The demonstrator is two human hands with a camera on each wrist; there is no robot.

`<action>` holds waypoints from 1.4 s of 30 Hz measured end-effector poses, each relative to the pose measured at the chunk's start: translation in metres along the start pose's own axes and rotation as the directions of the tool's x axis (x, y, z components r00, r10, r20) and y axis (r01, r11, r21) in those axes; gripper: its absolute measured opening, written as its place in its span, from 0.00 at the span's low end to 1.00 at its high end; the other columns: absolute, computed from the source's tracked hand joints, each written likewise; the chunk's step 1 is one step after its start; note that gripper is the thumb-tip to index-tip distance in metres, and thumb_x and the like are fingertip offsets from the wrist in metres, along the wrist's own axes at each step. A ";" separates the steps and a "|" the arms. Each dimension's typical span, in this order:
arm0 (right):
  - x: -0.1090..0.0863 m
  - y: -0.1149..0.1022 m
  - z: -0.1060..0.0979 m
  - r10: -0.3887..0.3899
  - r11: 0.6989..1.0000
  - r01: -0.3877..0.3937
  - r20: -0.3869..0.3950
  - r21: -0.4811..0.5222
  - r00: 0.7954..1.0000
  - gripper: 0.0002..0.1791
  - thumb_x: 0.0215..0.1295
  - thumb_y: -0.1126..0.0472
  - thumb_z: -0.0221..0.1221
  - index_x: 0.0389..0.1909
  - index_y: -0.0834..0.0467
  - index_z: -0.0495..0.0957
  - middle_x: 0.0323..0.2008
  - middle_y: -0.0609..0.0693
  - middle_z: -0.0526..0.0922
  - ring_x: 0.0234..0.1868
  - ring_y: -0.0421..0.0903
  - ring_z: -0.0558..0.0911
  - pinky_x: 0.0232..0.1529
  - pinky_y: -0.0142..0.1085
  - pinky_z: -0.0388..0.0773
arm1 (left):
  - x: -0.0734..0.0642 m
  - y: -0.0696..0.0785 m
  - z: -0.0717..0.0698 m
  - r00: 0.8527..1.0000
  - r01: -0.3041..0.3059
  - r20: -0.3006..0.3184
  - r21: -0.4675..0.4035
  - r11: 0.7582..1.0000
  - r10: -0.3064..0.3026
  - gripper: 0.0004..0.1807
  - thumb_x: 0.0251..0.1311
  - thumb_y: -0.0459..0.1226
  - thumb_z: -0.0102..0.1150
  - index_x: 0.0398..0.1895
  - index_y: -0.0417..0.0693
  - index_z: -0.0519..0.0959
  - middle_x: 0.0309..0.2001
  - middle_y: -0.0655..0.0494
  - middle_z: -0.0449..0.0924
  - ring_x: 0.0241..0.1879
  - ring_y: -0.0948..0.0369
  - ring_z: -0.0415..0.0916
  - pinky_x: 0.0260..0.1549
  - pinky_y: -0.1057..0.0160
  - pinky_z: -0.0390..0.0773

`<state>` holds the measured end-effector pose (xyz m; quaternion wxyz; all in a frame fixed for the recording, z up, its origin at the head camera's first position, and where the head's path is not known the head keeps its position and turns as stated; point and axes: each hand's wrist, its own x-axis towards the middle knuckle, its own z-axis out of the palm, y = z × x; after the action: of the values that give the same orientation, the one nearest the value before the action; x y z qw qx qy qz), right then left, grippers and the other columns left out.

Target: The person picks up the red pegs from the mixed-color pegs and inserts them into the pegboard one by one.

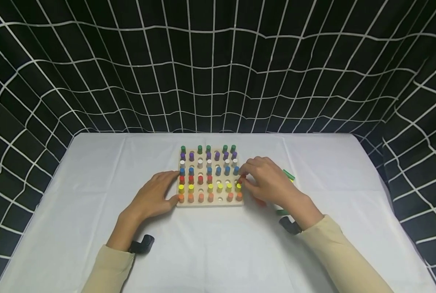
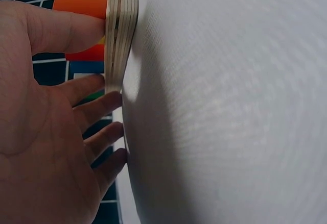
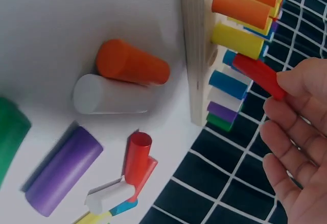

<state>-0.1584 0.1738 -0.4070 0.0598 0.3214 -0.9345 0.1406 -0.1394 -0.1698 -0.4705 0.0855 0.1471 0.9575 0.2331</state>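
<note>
A wooden pegboard (image 1: 210,204) lies on the white-covered table, filled with rows of coloured pegs: green, purple, white, blue, red, yellow and orange. Several holes show no peg. At the board's left edge rests my left hand (image 1: 150,197), thumb and fingertips touching its side with the fingers fairly straight. My right hand (image 1: 267,179) is over the right end of the red row. It pinches a red peg (image 3: 258,76) between thumb and forefinger, tilted near an open hole in the right wrist view. From the head camera, the fingers partly hide this peg.
Loose pegs lie right of the board: orange (image 3: 133,63), white (image 3: 112,94), purple (image 3: 64,170), green (image 3: 10,137) and a small pile with a red one (image 3: 138,157). The right forearm partly covers them in the head view. A dark curtain with white netting (image 1: 212,81) stands behind the table.
</note>
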 end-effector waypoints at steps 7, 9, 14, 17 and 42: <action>0.001 -0.002 0.001 -0.012 1.000 0.012 -0.008 0.007 1.000 0.06 0.67 0.61 0.69 0.42 0.55 0.88 0.38 0.47 0.90 0.46 0.49 0.85 0.61 0.49 0.82 | 0.001 0.001 0.004 1.000 0.006 0.012 0.002 1.000 -0.006 0.44 0.64 0.50 0.59 0.83 0.50 0.62 0.81 0.47 0.65 0.82 0.44 0.59 0.81 0.37 0.62; 0.003 -0.003 0.002 -0.007 1.000 0.007 0.001 0.011 1.000 0.06 0.67 0.61 0.69 0.43 0.55 0.89 0.39 0.46 0.90 0.47 0.49 0.85 0.61 0.49 0.82 | 0.000 0.000 0.003 1.000 0.007 0.016 0.007 1.000 -0.007 0.44 0.65 0.50 0.59 0.83 0.50 0.61 0.81 0.47 0.65 0.82 0.44 0.59 0.81 0.37 0.62; 0.010 -0.005 0.002 -0.014 1.000 0.014 0.015 0.018 1.000 0.05 0.67 0.62 0.68 0.42 0.54 0.89 0.38 0.46 0.90 0.45 0.48 0.84 0.61 0.48 0.82 | 0.001 -0.002 0.002 1.000 0.007 0.008 0.021 1.000 -0.007 0.44 0.64 0.50 0.59 0.83 0.50 0.61 0.81 0.47 0.65 0.82 0.44 0.59 0.81 0.37 0.63; 0.012 -0.006 0.003 -0.034 0.999 0.034 0.011 0.014 0.999 0.04 0.67 0.63 0.68 0.40 0.54 0.89 0.37 0.45 0.90 0.43 0.47 0.84 0.58 0.47 0.82 | 0.001 -0.002 0.002 1.000 -0.002 0.010 0.015 1.000 0.002 0.43 0.64 0.49 0.59 0.83 0.49 0.62 0.81 0.46 0.66 0.82 0.43 0.60 0.81 0.37 0.63; 0.039 -0.025 0.015 -0.079 0.996 0.076 0.064 0.037 0.995 0.05 0.67 0.63 0.68 0.41 0.55 0.89 0.38 0.47 0.88 0.40 0.46 0.84 0.59 0.46 0.83 | 0.000 -0.003 0.000 1.000 -0.005 0.015 -0.002 1.000 0.005 0.44 0.64 0.49 0.59 0.83 0.49 0.61 0.81 0.46 0.65 0.82 0.43 0.59 0.81 0.37 0.62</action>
<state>-0.1736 0.1274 -0.4082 0.0292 0.3628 -0.9202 0.1439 -0.1396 -0.1721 -0.4720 0.0923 0.1510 0.9562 0.2332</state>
